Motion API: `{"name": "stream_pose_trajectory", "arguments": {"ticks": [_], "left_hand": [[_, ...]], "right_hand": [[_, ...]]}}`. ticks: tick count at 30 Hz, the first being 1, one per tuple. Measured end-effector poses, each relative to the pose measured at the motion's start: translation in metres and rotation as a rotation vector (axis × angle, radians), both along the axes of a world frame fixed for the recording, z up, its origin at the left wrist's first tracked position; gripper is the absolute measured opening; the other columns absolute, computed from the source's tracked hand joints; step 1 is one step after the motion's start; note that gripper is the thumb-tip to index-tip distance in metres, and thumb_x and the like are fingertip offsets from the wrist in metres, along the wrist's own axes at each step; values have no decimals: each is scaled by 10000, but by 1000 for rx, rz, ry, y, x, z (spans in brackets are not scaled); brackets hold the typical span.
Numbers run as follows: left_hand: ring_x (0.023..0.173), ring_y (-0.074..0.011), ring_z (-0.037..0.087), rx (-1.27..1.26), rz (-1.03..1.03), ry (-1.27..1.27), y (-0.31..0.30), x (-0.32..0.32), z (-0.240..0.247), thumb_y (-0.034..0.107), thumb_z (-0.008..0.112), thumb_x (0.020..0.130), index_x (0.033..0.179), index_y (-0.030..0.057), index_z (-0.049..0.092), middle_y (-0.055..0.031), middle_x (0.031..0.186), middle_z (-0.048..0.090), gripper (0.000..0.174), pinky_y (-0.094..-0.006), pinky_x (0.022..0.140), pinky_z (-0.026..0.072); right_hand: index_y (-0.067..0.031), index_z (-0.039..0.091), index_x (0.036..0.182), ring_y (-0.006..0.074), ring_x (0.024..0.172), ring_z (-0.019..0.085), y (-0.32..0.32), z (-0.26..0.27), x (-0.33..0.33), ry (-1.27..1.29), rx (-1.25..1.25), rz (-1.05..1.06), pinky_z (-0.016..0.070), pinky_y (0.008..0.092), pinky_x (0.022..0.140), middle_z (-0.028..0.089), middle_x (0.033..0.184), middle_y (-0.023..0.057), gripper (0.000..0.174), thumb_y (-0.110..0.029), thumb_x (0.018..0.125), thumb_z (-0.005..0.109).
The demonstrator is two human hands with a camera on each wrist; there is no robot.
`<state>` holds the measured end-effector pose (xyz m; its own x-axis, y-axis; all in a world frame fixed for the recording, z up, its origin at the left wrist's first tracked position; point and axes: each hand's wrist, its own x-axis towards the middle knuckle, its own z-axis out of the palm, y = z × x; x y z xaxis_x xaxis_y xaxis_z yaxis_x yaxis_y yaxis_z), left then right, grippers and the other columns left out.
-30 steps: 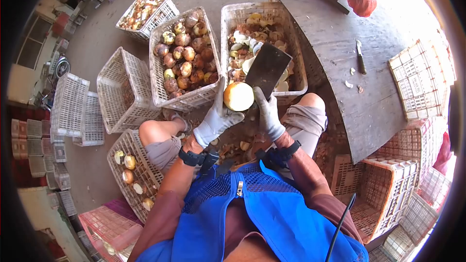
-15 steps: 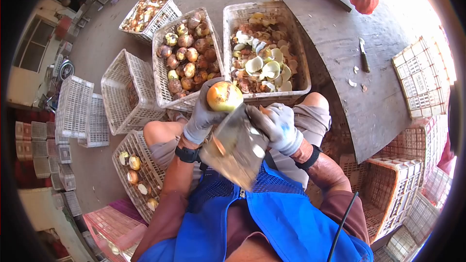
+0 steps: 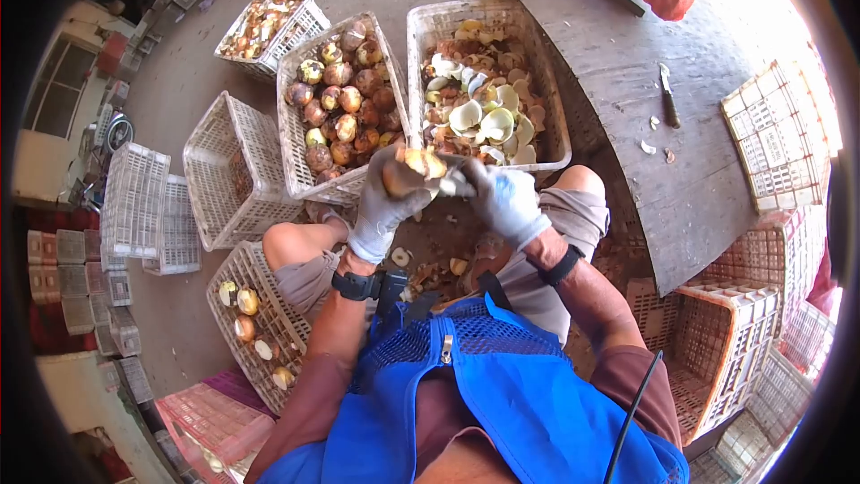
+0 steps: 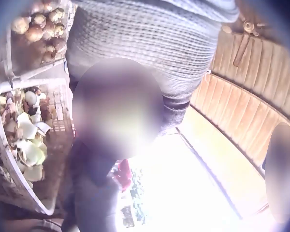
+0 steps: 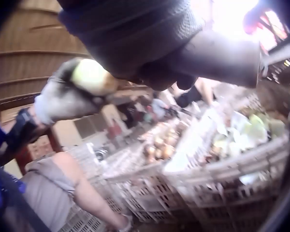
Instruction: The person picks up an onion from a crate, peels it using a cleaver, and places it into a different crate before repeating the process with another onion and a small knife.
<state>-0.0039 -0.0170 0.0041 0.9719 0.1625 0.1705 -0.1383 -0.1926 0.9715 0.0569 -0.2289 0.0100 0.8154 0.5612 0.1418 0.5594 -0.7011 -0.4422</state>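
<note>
In the head view the gloved left hand (image 3: 383,208) grips an onion (image 3: 423,164), whose surface is partly brown and partly pale. Close on its right, the gloved right hand (image 3: 512,204) is blurred, its fingers curled round the cleaver; the blade hardly shows in that view. From the right wrist, the broad cleaver blade (image 5: 227,59) extends out of the right hand (image 5: 140,43), while the left hand (image 5: 63,99) holds the pale-sided onion (image 5: 91,77) beyond. A glove cuff and blurred shapes fill much of the left wrist view.
Ahead stand a crate of unpeeled onions (image 3: 339,185) and a crate of peels (image 3: 554,112). A crate with several onions (image 3: 219,282) lies beside the left knee. On the right, a dark table (image 3: 645,188) bears a knife (image 3: 667,94) and scraps; crates surround it.
The cleaver swung down toward the lap, then back up beside the onion, its blade now barely visible. The left hand has turned the onion, and the right hand has moved closer to it.
</note>
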Motion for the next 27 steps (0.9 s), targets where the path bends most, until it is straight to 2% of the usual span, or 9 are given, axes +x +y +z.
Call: {"name": "stream_pose_trajectory", "arguments": {"ticks": [2, 4, 8, 10, 13, 17, 19, 22, 27], "left_hand": [[1079, -202, 550, -155, 8, 81, 2, 0, 7, 120, 823, 662, 1314, 55, 407, -96, 1186, 536, 775, -341, 938, 489], [1087, -207, 552, -379, 5, 89, 3, 1, 9, 97, 806, 672, 1330, 67, 404, -95, 1189, 535, 772, -352, 941, 493], [1106, -233, 551, -554, -20, 120, 6, 1, 6, 60, 755, 710, 1360, 77, 386, -101, 1208, 537, 747, -367, 952, 487], [1121, -240, 544, -713, -32, 77, 0, 1, 11, 98, 738, 742, 1358, 69, 391, -106, 1217, 541, 707, -377, 976, 463], [1140, -243, 535, -941, -77, 71, 0, 1, 10, 173, 706, 792, 1348, 56, 407, -106, 1226, 547, 641, -380, 999, 433], [1153, -226, 525, -1153, -90, 21, -16, 0, 17, 247, 665, 848, 1315, 22, 438, -101, 1267, 539, 566, -349, 958, 458], [1144, -215, 529, -1048, -55, 116, -17, -7, 5, 251, 655, 854, 1317, 23, 438, -93, 1264, 542, 560, -343, 964, 450], [1119, -187, 537, -945, -36, 148, -17, -8, 2, 259, 638, 859, 1322, 34, 445, -87, 1237, 556, 550, -318, 948, 445], [1069, -203, 575, -721, -36, 43, 7, -5, 17, 184, 724, 776, 1318, 47, 447, -89, 1163, 581, 624, -319, 897, 504]], "right_hand": [[-82, 587, 987, 337, 658, 653, -11, -30, 26, 26, 70, -80, 515, 436, 593, 625, 639, 154, 168, -199, 877, 538], [-65, 586, 989, 363, 713, 647, -12, -16, 35, 155, 55, -137, 508, 447, 626, 645, 724, 184, 191, -216, 874, 562], [-51, 601, 1040, 377, 776, 644, 1, 12, 21, 197, 417, -121, 509, 423, 669, 656, 803, 203, 229, -215, 882, 584], [-43, 600, 1101, 346, 815, 666, 13, 18, 2, 316, 779, -59, 514, 367, 682, 663, 858, 205, 254, -157, 874, 599], [-32, 594, 1134, 202, 817, 689, 19, 33, -31, 409, 879, -132, 510, 315, 695, 684, 909, 167, 266, -88, 874, 603], [-36, 593, 1137, 158, 754, 658, 34, 5, -53, 508, 908, -182, 506, 316, 668, 679, 879, 162, 264, -112, 884, 604], [-33, 590, 1146, 90, 769, 618, 48, -5, -55, 572, 902, -227, 504, 312, 660, 689, 892, 152, 269, -132, 896, 601], [-25, 604, 1132, 90, 755, 605, 57, -21, -55, 515, 1041, -216, 493, 284, 656, 699, 892, 102, 260, -124, 892, 619], [-35, 653, 1052, 43, 711, 544, 43, 2, -38, 967, 1024, -80, 460, 218, 629, 626, 804, -20, 184, -139, 901, 632]]}}
